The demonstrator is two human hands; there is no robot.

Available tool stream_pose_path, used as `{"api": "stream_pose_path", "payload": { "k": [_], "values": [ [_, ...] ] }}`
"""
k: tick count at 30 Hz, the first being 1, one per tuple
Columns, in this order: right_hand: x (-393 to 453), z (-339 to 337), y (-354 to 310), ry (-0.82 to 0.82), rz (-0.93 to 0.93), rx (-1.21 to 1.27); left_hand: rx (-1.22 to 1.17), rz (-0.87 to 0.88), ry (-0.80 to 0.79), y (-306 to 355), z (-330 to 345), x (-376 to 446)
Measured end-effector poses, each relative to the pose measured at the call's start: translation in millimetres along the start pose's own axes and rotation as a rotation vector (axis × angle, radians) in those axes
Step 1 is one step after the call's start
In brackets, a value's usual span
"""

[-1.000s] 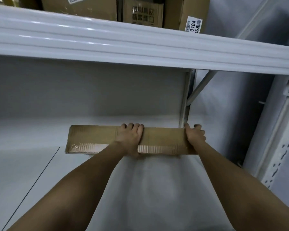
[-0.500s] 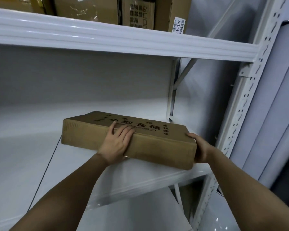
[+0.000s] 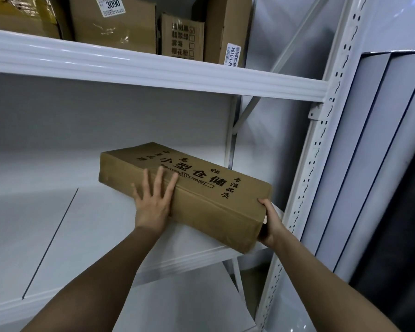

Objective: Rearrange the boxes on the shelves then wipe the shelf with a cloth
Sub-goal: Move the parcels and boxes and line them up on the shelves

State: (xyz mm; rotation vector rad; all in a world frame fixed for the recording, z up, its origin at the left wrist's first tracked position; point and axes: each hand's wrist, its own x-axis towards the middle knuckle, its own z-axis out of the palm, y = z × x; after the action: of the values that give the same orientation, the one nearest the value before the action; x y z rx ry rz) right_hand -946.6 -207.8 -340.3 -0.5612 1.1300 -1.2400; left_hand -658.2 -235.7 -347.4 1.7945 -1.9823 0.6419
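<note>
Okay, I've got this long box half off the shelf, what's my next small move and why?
Probably draw the box a little farther toward you and lift it clear. Its near right corner already overhangs the shelf edge, the right hand grips that end, and the left hand lies flat on its side, so it looks supported.

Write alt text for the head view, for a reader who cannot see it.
Two bare hands hold a long cardboard box over a white shelf: the left hand presses flat on its side, the right hand grips its near end. More boxes stand on the shelf above.
</note>
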Motion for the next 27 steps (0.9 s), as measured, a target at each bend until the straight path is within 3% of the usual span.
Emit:
{"api": "stream_pose_path", "payload": {
  "k": [5,10,13,16,27],
  "values": [
    [-9.2,-4.4,-4.3,0.089,-0.135,0.059,-0.516,-0.496,-0.150,37.7,-9.4,2.2],
    [-23.4,-9.3,-13.1,0.154,-0.300,0.059,-1.368,-0.846,-0.290,57.0,-28.2,6.4],
    [-40.2,-16.9,-19.4,0.187,-0.421,-0.037,-1.723,-0.973,-0.392,76.5,-41.0,4.0],
    [-57.7,-24.8,-25.1,0.195,-0.487,-0.130,-1.889,-1.054,-0.425,94.7,-48.0,-0.4],
    [-108.3,-64.6,-46.3,0.219,-0.775,-0.222,-1.973,-1.055,-0.385,168.3,-74.1,-15.8]
  ]
}}
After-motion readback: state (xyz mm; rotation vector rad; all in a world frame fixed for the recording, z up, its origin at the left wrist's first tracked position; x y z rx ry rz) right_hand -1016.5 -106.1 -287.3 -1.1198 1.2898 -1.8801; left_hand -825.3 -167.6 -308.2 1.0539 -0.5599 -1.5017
